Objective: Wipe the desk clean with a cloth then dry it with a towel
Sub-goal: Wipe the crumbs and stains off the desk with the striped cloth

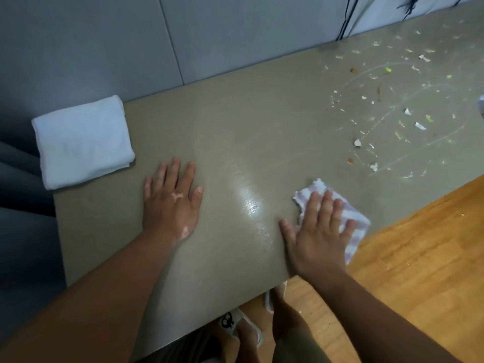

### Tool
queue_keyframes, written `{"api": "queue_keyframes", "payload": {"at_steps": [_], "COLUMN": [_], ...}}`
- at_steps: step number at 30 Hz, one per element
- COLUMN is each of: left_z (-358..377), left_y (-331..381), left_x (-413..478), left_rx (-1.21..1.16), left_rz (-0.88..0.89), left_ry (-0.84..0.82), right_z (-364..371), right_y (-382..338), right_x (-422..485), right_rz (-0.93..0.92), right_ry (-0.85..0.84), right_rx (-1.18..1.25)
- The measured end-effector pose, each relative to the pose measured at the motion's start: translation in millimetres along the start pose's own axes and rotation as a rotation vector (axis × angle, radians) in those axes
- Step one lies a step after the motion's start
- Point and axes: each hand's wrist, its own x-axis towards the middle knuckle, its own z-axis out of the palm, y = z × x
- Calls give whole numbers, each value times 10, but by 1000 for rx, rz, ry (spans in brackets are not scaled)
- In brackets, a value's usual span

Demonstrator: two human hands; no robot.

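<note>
The grey-beige desk point(235, 132) fills the middle of the head view. My right hand point(317, 231) presses flat with spread fingers on a striped white-and-lilac cloth point(353, 218) near the desk's front edge. To its left, my left hand point(172, 203) rests flat on the bare desk, holding nothing. A folded white towel point(83, 140) lies at the desk's left end, partly over the edge. A wet sheen point(251, 205) shows between my hands. Scattered crumbs, shell bits and smear marks point(392, 113) cover the right part of the desk.
A grey padded wall point(104, 48) runs along the desk's far side, with black cables point(348, 17) hanging at the upper right. Wooden floor point(419, 258) lies to the right of the front edge. My feet in slippers point(248, 328) show under the desk edge.
</note>
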Motion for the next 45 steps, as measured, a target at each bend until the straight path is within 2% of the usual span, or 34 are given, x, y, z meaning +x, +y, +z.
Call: {"api": "queue_keyframes", "payload": {"at_steps": [5, 9, 13, 18, 21, 25, 27, 33, 38, 41, 45], "left_z": [-64, -42, 26, 39, 19, -20, -36, -76, -67, -85, -122], "left_y": [-119, -249, -215, -78, -87, -162, -188, -435, -540, -436, -141], "left_x": [82, 181, 218, 319, 371, 401, 422, 435, 200, 69, -98], "left_rx": [17, 44, 55, 23, 13, -18, -36, -28, -1, -20, -32], "left_rz": [87, 44, 24, -41, -11, 27, 49, 200, 114, 5, -50], "left_ry": [99, 140, 155, 114, 116, 123, 119, 62, 90, 27, -60], "right_z": [268, 266, 109, -245, -476, -496, -376, 116, 290, 232, -47], "right_y": [-804, -1159, -1270, -902, -509, -498, -717, -1274, -1123, -746, -122], "right_x": [-424, 71, 699, 1562, 2005, 2036, 1783, 597, -227, -334, -179], "right_rz": [-530, -704, -666, -378, -209, -114, -199, -787, -1091, -1125, -896], "right_ry": [9, 31, -39, -30, -69, -57, -48, -22, -89, -138, -106], "right_rx": [-103, -97, -21, -43, -37, 22, -7, -7, -74, -104, -65]}}
